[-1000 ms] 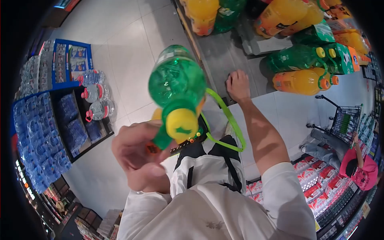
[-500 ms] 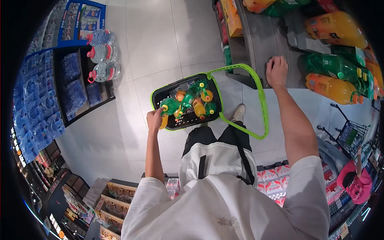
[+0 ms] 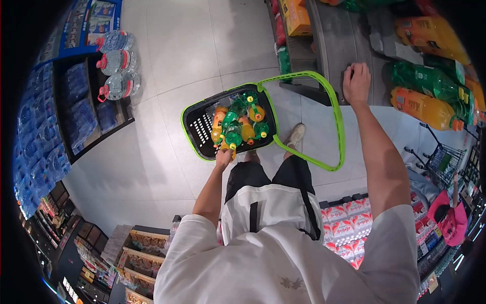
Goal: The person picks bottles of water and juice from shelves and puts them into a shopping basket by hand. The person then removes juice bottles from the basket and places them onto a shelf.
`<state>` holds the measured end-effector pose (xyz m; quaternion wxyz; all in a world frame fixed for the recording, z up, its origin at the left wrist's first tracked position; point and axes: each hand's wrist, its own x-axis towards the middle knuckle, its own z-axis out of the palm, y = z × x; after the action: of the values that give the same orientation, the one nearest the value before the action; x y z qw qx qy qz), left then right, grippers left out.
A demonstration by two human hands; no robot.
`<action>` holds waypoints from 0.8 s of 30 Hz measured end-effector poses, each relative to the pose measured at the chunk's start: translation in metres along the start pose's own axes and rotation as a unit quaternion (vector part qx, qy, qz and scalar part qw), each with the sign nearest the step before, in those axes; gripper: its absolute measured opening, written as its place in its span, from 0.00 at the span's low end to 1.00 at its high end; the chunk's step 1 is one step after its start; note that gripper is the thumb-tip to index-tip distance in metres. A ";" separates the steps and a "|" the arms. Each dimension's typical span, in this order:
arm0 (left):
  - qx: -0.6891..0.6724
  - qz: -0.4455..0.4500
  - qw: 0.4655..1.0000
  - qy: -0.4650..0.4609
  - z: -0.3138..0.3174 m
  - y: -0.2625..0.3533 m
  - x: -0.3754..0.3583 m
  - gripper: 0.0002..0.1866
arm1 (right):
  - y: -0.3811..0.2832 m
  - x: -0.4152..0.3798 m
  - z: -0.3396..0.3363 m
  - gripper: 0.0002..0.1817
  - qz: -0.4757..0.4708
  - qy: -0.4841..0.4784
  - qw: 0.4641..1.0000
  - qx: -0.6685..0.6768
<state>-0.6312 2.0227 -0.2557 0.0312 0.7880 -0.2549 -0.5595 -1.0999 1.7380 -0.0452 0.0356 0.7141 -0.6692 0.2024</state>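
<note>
Where the left grip [image 3: 224,158] meets the basket's near rim: fingers bent at the neck of a green bottle [image 3: 233,133], with an orange bottle [image 3: 232,153] just beside them; contact too small to tell whether they clasp or merely touch.
Nearest green bottle: within the basket [image 3: 198,126], ahead of the left grip and slightly to its right.
Bottle's long axis: running away from the person, foreshortened; yellow cap toward the fingers, base toward the far rim.
Nearer hand: the left; the right is well apart from these bottles.
Basket contents: at least four green and about four orange bottles, counting the orange one beside the left grip; overlap prevents an exact count.
Basket: one, black with a lime rim; its perforated left end is uncovered.
Basket handle [image 3: 340,133]: one lime loop, extending to the right.
Right grip [image 3: 357,83]: just beyond the loop, palm down on the shelf [image 3: 331,30], grasping nothing.
Shelf stock: two large orange bottles [image 3: 422,107] and one large green bottle [image 3: 417,77] plainly visible, others partly hidden.
Water jugs [image 3: 121,86]: three, clear, red-handled, in a row at far left.
Trolley [image 3: 443,154]: one, at far right.
</note>
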 end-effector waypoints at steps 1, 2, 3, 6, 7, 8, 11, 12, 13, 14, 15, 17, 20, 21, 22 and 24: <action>-0.009 -0.012 1.000 -0.008 0.006 0.001 0.002 0.18 | 0.000 0.000 0.001 0.06 0.000 0.001 1.000 0.002; -0.016 0.006 0.999 -0.029 0.011 -0.005 0.011 0.18 | 0.001 0.000 0.002 0.06 0.001 0.003 1.000 0.005; -0.022 0.024 0.998 -0.051 0.016 -0.011 0.020 0.18 | 0.001 -0.002 0.002 0.06 0.002 0.003 1.000 0.007; -0.044 0.067 0.991 -0.109 0.031 -0.019 0.033 0.25 | 0.002 -0.001 0.003 0.06 0.000 0.004 1.000 -0.002; -0.046 0.082 0.989 -0.116 0.037 -0.018 0.035 0.29 | 0.001 -0.001 0.003 0.06 0.000 0.003 1.000 -0.003; -0.029 0.054 0.989 -0.135 0.038 -0.012 0.036 0.31 | 0.001 -0.001 0.002 0.06 0.001 0.002 1.000 -0.005; 0.026 0.010 0.985 -0.170 0.042 0.002 0.036 0.35 | 0.002 -0.001 0.002 0.06 0.001 0.006 1.000 -0.003; 0.049 0.022 0.984 -0.169 0.044 0.002 0.034 0.35 | 0.002 -0.001 0.002 0.06 0.002 0.008 1.000 -0.002; 0.072 0.034 0.983 -0.167 0.046 0.004 0.034 0.34 | 0.002 -0.001 0.002 0.06 0.003 0.009 1.000 0.004; 0.108 0.040 0.973 -0.201 0.041 0.014 0.029 0.37 | 0.003 -0.001 0.003 0.06 0.003 0.010 1.000 0.009; 0.145 0.049 0.968 -0.200 0.043 0.015 0.032 0.38 | 0.003 -0.001 0.003 0.06 0.004 0.011 1.000 0.014; 0.218 0.068 0.953 -0.199 0.046 0.020 0.039 0.42 | 0.002 -0.001 0.002 0.06 0.007 0.009 1.000 0.015; 0.380 0.082 0.905 -0.171 0.075 0.016 0.055 0.49 | 0.002 0.001 0.000 0.06 0.009 0.011 1.000 0.011; 0.410 0.084 0.894 -0.158 0.083 0.013 0.057 0.50 | 0.001 0.000 0.000 0.06 0.010 0.011 1.000 0.011; 0.415 0.036 0.900 -0.127 0.085 0.013 0.065 0.52 | 0.003 -0.001 0.003 0.06 0.011 0.013 1.000 0.017; 0.385 0.083 0.905 -0.159 0.072 0.003 0.095 0.51 | 0.002 0.000 0.004 0.06 0.010 0.015 1.000 0.017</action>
<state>-0.6740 1.9961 -0.3637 -0.2693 0.6150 -0.5166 -0.5315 -1.1008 1.7367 -0.0489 0.0316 0.7047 -0.6723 0.2245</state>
